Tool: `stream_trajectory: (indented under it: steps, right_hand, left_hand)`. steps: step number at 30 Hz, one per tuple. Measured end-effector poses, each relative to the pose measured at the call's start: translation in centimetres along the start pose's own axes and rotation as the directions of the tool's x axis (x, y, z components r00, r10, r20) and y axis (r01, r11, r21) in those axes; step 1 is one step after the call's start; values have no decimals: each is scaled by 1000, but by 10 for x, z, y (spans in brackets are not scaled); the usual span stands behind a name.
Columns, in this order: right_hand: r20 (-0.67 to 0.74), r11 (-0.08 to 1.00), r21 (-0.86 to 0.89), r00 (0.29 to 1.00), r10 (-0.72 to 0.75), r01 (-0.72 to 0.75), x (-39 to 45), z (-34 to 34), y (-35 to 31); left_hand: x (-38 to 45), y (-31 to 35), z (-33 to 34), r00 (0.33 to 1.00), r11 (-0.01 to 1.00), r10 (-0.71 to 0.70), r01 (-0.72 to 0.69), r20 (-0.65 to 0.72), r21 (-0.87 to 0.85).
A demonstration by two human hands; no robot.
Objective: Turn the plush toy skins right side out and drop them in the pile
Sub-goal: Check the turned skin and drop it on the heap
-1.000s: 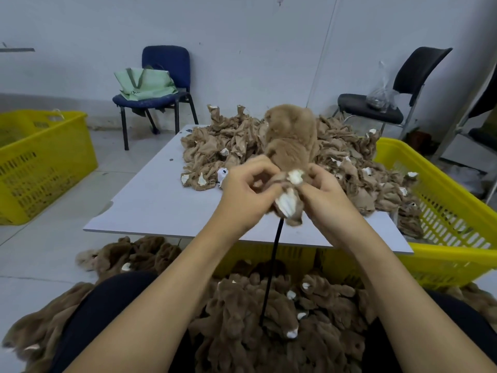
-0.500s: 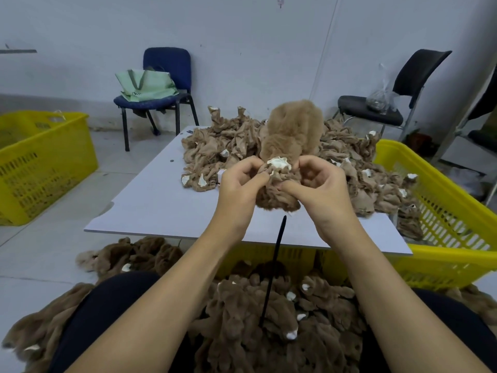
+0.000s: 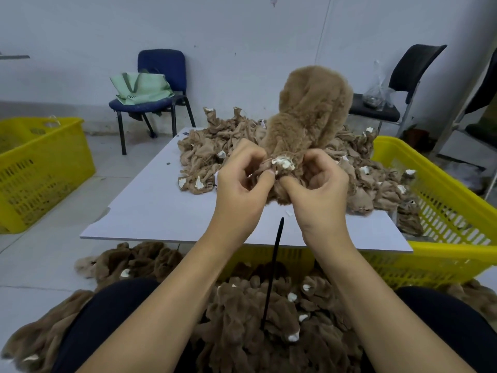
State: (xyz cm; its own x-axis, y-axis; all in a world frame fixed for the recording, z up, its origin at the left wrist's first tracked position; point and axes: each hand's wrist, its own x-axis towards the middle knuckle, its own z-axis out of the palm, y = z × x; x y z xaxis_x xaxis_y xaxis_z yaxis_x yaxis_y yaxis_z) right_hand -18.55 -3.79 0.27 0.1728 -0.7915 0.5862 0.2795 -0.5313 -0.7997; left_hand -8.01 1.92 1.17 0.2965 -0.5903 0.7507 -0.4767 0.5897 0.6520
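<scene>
Both hands meet in front of the person, above the near part of the white surface (image 3: 150, 211), and each has its fingers curled round the lower end of one brown plush toy skin (image 3: 309, 114). The left hand (image 3: 239, 189) pinches a fold of the skin's thin tan lining between thumb and forefinger; the right hand (image 3: 320, 195) grips the furry edge from the other side, its thumb touching the left thumb. Between the two grips a small white patch (image 3: 282, 162) shows at the skin's opening. The furry body of the skin rises upright above the grips. Behind the hands, on the far half of the surface, lies a heap of inside-out skins (image 3: 215, 146), pale tan with white bits. To the right of the grips a yellow basket (image 3: 441, 189) stands against the surface, with some skins spilling over its rim. Below the grips, between the person's dark-clad knees, a pile of furry brown skins (image 3: 242, 319) lies on the floor, and a thin black rod (image 3: 274, 259) stands up out of it, its tip just below the hands. Well off to the left stands another yellow crate (image 3: 45, 170).
</scene>
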Motion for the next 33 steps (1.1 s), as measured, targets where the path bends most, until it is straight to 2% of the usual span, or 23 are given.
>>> stream_trajectory:
  steps: [4,7,11,13,14,17,19,22,27,30,33]
  right_hand:
    - [-90,996,80,995,33,-26,3,4,1]
    - [-179,992,105,980,90,-72,6,2,6]
    - [-215,954,128,931,295,-273,7,-7,18]
    - [-119,915,128,910,397,-382,6,-12,20]
    - [-46,899,141,904,424,-415,6,-13,19]
    - [182,839,284,885,429,-465,6,-16,18]
    - [342,747,432,859,382,-505,8,-20,16]
    - [453,650,530,830,326,-545,12,-27,15]
    - [367,762,465,882,297,-450,13,-30,13]
    - [291,885,216,893,344,-412,16,-30,7]
    - [270,885,112,871,410,-452,12,-30,9]
  left_hand:
    - [-4,2,7,999,999,22,-23,37,37]
    - [-11,0,17,988,998,23,-31,153,49]
    - [-9,-10,7,929,995,-97,86,357,47]
    - [-7,-15,-4,895,991,-137,128,426,49]
    - [-5,-17,-8,898,991,-136,125,418,52]
    - [0,-16,-14,945,995,-98,85,313,53]
    - [4,-15,-18,969,993,-113,114,219,9]
    - [7,-16,-21,979,986,-164,167,124,-11]
    - [1,-17,-13,946,959,-277,283,167,-11]
    - [-2,-25,-12,936,952,-307,300,170,69]
    - [-4,-28,-15,928,953,-288,252,235,170]
